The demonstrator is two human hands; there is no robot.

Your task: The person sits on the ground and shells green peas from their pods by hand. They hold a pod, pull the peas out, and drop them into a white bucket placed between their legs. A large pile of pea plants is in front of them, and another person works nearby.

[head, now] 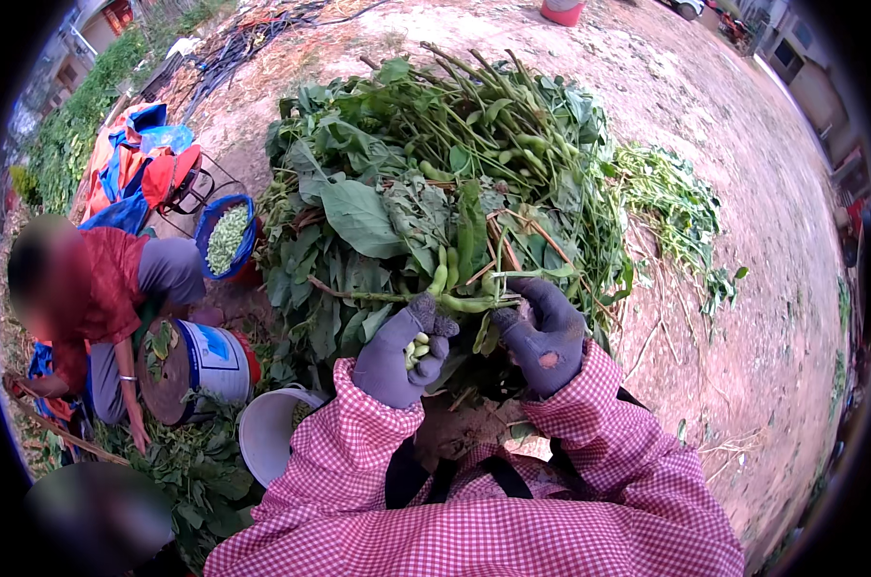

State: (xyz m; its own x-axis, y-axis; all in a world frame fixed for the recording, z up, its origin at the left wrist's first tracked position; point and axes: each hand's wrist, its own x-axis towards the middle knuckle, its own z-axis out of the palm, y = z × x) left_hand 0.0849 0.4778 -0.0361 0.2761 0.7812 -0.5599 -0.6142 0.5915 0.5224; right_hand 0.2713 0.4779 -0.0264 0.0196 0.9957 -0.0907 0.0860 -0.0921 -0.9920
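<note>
Both my hands wear grey work gloves. In my left hand (405, 353) several loose green bean pods or beans (417, 349) lie in the curled fingers, while its thumb and forefinger pinch a bean stalk (378, 296) with green pods (446, 268). My right hand (544, 333) holds the other end of that stalk between thumb and fingers; its glove has a hole or worn patch near the wrist. Just beyond both hands rises a big heap of cut bean plants (363, 216), with leaves, stems and full pods.
At left, a blue-lined bucket (251, 245) holds pale green beans or pods. A white bucket (262, 440) lies tilted beside my left sleeve. A person in a red shirt (115, 281) bends near a large paint drum (215, 368). More stalks (670, 195) lie on the dirt at right.
</note>
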